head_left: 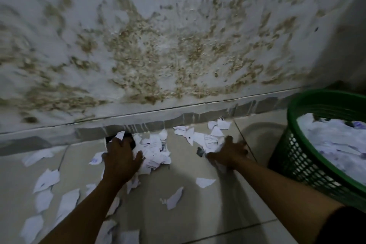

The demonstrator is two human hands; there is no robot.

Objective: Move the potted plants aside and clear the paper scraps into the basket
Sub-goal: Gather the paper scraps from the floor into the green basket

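We have both hands down on the tiled floor (198, 210) at the foot of the stained wall (158, 35), set on either side of the thickest heap of paper scraps (156, 150), and we judge that this is a raking posture: the two hands bracket the pile so that it can be drawn together into one load rather than picked up piece by piece. Our left hand (120, 156) lies palm-down on the left edge of the heap, fingers spread and reaching toward the skirting, with one scrap riding over the fingertips; something dark sits just beyond those fingers, but we cannot tell what it is. Our right hand (229, 151) rests at the right edge of the same heap, fingers likewise splayed over the paper; neither hand is closed on anything that we can see, though blur hides the fingertips. The hands stand apart, with the pile between them. More scraps lie loose behind and to the left of our left forearm, a few lie between the forearms, and a small cluster lies against the skirting beyond the right hand. The green basket (293, 156) stands just to the right of our right hand, close by so that a load need travel only a short way, and it already holds a good deal of paper. No potted plants are in view.
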